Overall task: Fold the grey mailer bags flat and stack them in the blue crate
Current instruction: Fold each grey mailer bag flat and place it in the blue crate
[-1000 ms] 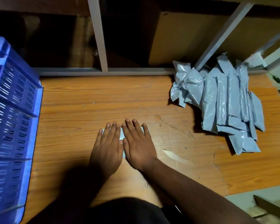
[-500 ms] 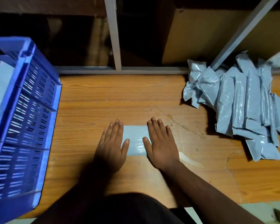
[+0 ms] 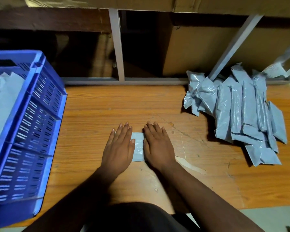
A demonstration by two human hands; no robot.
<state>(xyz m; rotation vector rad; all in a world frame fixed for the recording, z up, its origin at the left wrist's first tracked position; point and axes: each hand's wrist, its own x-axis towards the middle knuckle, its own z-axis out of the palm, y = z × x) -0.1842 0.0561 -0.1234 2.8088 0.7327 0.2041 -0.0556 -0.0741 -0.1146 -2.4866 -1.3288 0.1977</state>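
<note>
Head camera shows the left hand (image 3: 118, 148) and right hand (image 3: 157, 144), fingers straight, pressing a small folded grey plastic mailer bag (image 3: 138, 146) flat on the wooden bench (image 3: 107, 106); next, it probably goes into the blue plastic crate (image 3: 32, 131).

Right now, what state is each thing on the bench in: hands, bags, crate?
left hand: flat, fingers straight, pressing on the folded bag.
right hand: flat, fingers straight, pressing on the same bag.
folded bag: lying flat on the table, only its middle strip showing between the hands.
pile of bags: heaped loosely on the table's far right.
blue crate: upright, open-topped, grey bags already inside.
</note>
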